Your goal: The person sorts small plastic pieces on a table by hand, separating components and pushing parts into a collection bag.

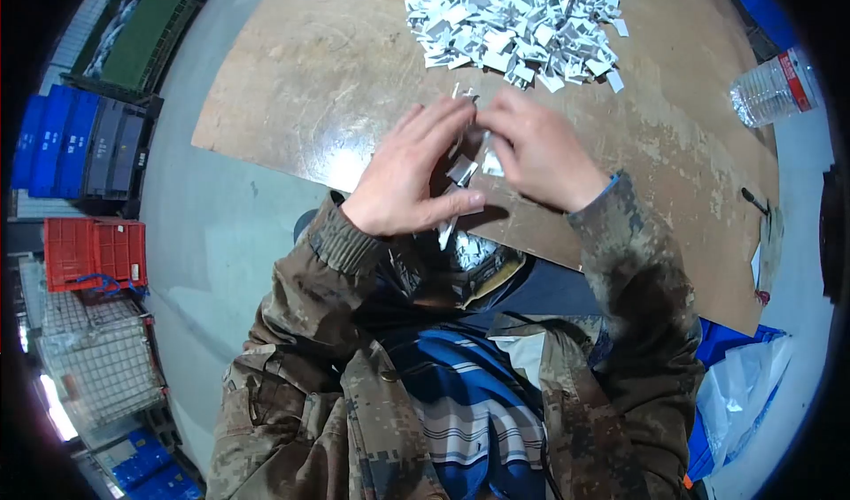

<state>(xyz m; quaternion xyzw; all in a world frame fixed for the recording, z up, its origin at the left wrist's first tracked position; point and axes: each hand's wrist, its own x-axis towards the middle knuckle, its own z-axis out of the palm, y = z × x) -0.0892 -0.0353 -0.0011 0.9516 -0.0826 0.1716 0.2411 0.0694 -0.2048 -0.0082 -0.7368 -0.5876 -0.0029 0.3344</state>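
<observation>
From where I stand, the small pieces (461, 171) lie between the left hand (410, 171) and the right hand (542, 150), near the close edge of the surface (292, 84). The left grip is cupped, thumb apart from fingers; whether either grip is clamped on a piece, I cannot tell (the fingertips are blurred). Caution: a careless sweep may push pieces over the edge; overreaching may scatter the pile (518, 26) beyond.

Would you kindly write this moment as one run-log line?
left hand: thumb spread, over small pieces | right hand: near left fingertips, grip unclear | pile of white pieces: on table, beyond both hands
</observation>
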